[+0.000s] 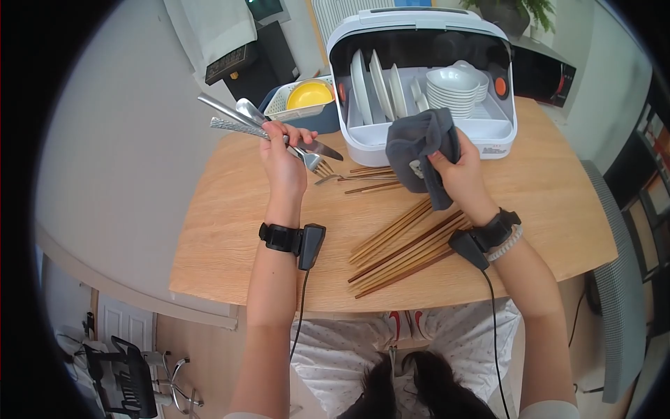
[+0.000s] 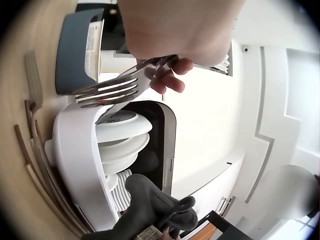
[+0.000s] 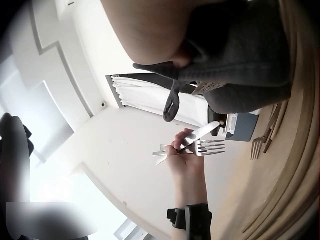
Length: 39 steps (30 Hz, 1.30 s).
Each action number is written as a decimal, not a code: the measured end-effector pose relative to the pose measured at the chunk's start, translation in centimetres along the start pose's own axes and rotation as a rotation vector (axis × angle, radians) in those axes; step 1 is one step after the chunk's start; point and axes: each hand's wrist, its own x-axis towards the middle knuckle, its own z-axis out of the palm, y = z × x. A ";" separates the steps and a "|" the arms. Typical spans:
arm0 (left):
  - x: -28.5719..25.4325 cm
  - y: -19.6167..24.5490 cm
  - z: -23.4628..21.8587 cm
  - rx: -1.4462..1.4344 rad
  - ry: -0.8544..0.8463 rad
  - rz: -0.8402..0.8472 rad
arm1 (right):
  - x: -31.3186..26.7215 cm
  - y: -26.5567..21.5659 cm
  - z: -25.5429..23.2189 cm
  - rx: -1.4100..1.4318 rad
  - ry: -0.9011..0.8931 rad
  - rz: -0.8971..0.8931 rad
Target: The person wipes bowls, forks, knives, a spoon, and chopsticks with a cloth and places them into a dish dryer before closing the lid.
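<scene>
In the head view my left hand (image 1: 285, 164) grips a bundle of metal cutlery over the left of the table. A fork (image 1: 312, 162) and a knife (image 1: 326, 149) point out to the right of its fingers, and several handles (image 1: 241, 112) stick out to the left. My right hand (image 1: 466, 180) holds a bunched dark grey cloth (image 1: 419, 150) with a loop and a small label, in front of the dish box. Cloth and cutlery are apart. Another fork (image 3: 256, 147) lies on the table beside some chopsticks (image 1: 373, 187).
More chopsticks (image 1: 401, 248) lie in a loose row near me. The white dish box (image 1: 363, 150) stands at the back with its lid up, holding upright plates (image 1: 377, 84) and stacked bowls (image 1: 447, 98). Left of it, a basket (image 1: 279, 105) holds a yellow bowl (image 1: 309, 95).
</scene>
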 end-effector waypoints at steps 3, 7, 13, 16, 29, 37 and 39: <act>-0.4 0.0 1.0 -0.004 -0.046 -0.007 | 0.5 0.1 -0.6 0.001 0.027 -0.017; -1.7 0.0 3.7 -0.245 -0.117 -0.145 | 0.3 -0.1 -0.4 0.075 -0.016 -0.039; -4.1 -1.5 6.6 -0.246 -0.316 -0.280 | -1.1 -1.3 0.8 0.185 -0.349 0.161; -5.1 -1.7 7.4 -0.116 -0.372 -0.285 | -1.9 -0.7 2.0 0.161 -0.443 0.193; -5.3 -0.8 8.0 -0.009 -0.373 -0.169 | -1.6 -0.1 2.0 -0.258 -0.349 -0.073; -3.6 1.4 6.9 -0.075 -0.160 -0.065 | -0.1 1.6 -0.2 -0.261 -0.142 -0.083; -3.5 1.1 6.6 -0.058 -0.131 -0.099 | 0.5 1.7 -0.5 -0.191 -0.067 -0.102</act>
